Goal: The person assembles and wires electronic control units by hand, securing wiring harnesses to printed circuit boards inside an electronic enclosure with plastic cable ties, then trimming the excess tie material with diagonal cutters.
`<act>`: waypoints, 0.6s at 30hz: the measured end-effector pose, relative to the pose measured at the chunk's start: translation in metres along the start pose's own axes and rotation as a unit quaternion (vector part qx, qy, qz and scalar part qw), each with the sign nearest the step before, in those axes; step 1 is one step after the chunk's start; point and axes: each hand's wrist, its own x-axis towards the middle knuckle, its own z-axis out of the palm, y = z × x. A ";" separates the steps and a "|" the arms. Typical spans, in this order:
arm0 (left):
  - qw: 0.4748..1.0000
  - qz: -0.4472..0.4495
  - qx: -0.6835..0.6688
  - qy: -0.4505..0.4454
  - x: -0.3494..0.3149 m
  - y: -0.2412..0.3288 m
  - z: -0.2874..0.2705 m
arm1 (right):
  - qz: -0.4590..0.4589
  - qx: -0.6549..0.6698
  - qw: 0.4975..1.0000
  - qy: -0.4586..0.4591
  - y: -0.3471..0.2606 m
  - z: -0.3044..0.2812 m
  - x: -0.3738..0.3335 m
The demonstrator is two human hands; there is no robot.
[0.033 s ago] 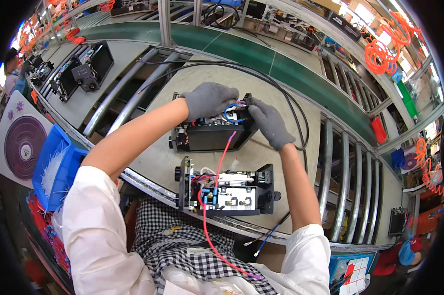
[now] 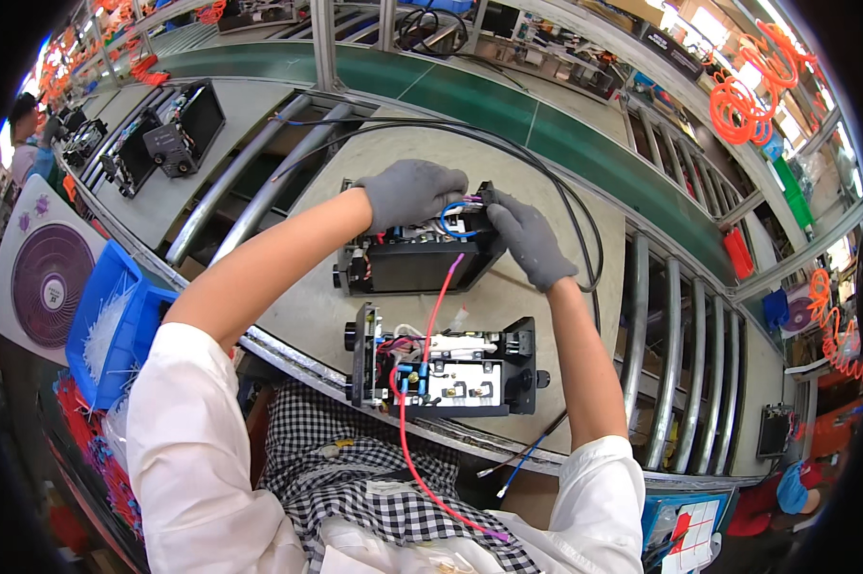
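Both my hands wear grey gloves and work at the far black electronic unit [image 2: 414, 268], whose inside is exposed. My left hand [image 2: 414, 194] reaches over its top with fingers pinched beside purple-tipped leads; what lies between the fingertips is hidden. A blue wire [image 2: 447, 222] loops just below them. Gripping the unit's right end panel [image 2: 486, 194], my right hand [image 2: 532, 239] has its fingertips partly out of sight behind it. Nearer me lies a second open unit [image 2: 465, 383] with white boards and blue components. From it a red wire [image 2: 404, 435] with purple ends trails over my checked apron.
Black cables [image 2: 546, 163] curve over the grey work board [image 2: 599, 230]. Metal rollers [image 2: 675, 354] flank it, and a green conveyor belt [image 2: 479, 100] runs behind. At left stand a blue bin [image 2: 116, 320] of clear strips, a fan [image 2: 49, 287] and more black units [image 2: 173, 143].
The whole view has shifted very slightly to the right. Hands, units and wires keep the same places relative to one another.
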 end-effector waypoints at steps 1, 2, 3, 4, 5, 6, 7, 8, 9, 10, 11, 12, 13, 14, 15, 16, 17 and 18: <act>1.000 0.000 -0.019 0.005 -0.001 0.000 -0.002 | -0.003 0.001 1.000 -0.002 0.001 0.000 -0.001; 0.999 0.000 -0.037 0.010 -0.004 -0.001 -0.006 | 0.024 0.047 0.999 -0.007 0.000 0.001 -0.001; 0.999 -0.002 -0.034 0.011 -0.010 -0.004 -0.012 | 0.050 0.093 0.994 -0.013 0.000 0.002 -0.002; 0.998 -0.005 -0.022 0.053 -0.015 -0.006 -0.018 | 0.066 0.093 0.993 -0.013 0.002 -0.001 -0.004; 0.996 -0.008 -0.009 0.093 -0.024 -0.006 -0.027 | 0.067 0.095 0.993 -0.010 0.005 -0.001 -0.005; 0.995 -0.019 0.036 0.087 -0.033 -0.006 -0.035 | 0.058 0.072 0.996 0.006 0.010 -0.001 -0.005; 0.996 -0.018 0.039 0.085 -0.047 -0.007 -0.038 | 0.046 0.050 0.998 0.019 0.012 0.002 -0.003; 0.994 -0.041 0.054 0.084 -0.059 -0.007 -0.034 | 0.047 0.041 0.998 0.013 0.013 0.003 -0.001; 0.992 -0.063 0.069 0.083 -0.067 -0.006 -0.028 | 0.054 0.046 0.997 0.013 0.013 0.003 -0.001; 0.989 -0.130 0.072 0.014 -0.071 0.003 -0.028 | 0.043 0.008 0.999 0.018 0.005 0.000 -0.004; 0.990 -0.124 0.071 0.012 -0.073 0.004 -0.025 | 0.033 -0.030 0.999 0.023 0.000 -0.003 -0.008; 0.989 -0.134 0.050 0.022 -0.076 0.002 -0.020 | 0.007 -0.090 0.994 0.058 0.002 -0.004 -0.013; 0.988 -0.144 0.031 0.034 -0.076 0.002 -0.020 | 0.011 -0.092 0.994 0.064 -0.005 -0.007 -0.021; 0.987 -0.156 0.040 0.019 -0.075 0.002 -0.019 | -0.011 -0.114 0.988 0.100 -0.014 -0.012 -0.032; 0.988 -0.149 0.037 0.017 -0.075 0.002 -0.019 | -0.031 -0.137 0.981 0.134 -0.020 -0.015 -0.042; 0.986 -0.156 0.044 0.035 -0.075 0.004 -0.021 | -0.057 -0.145 0.972 0.175 -0.023 -0.019 -0.053; 0.984 -0.164 0.051 0.053 -0.075 0.005 -0.021 | -0.049 -0.148 0.971 0.179 -0.026 -0.023 -0.066; 0.980 -0.114 0.113 0.115 -0.077 0.001 -0.017 | -0.027 -0.109 0.977 0.179 -0.032 -0.027 -0.081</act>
